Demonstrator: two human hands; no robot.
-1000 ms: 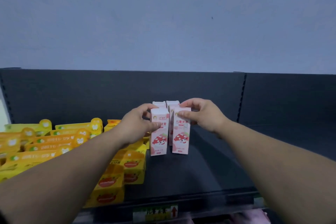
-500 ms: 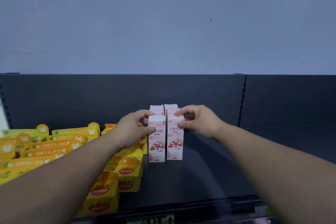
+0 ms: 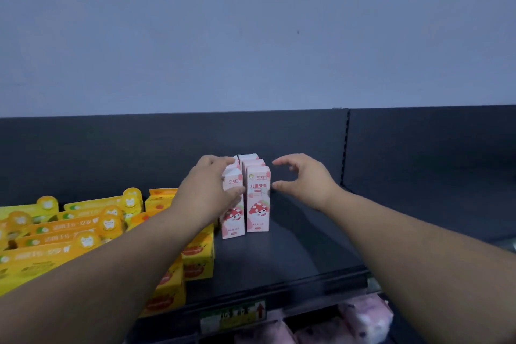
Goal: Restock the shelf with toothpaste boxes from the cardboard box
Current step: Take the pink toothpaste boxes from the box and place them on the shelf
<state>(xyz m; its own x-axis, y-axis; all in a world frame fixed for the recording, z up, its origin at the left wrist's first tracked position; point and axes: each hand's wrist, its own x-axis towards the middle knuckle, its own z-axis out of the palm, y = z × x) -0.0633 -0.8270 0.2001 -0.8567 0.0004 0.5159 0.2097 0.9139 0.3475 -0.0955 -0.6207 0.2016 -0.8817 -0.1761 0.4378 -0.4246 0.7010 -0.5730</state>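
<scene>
In the centre of the frame, the pink toothpaste boxes [image 3: 252, 165] are standing upright in two rows on the dark shelf [image 3: 293, 254]. The right hand [image 3: 304, 179], which was pinching the front right box [image 3: 258, 198] half a second ago, is now hanging released just beside it, fingers spread and curved, holding nothing. The left hand [image 3: 209, 190] is still gripping the front left box [image 3: 233, 220], thumb lying across its face. Yellow boxes [image 3: 83, 226] are filling the left of the frame, touching the pink rows.
</scene>
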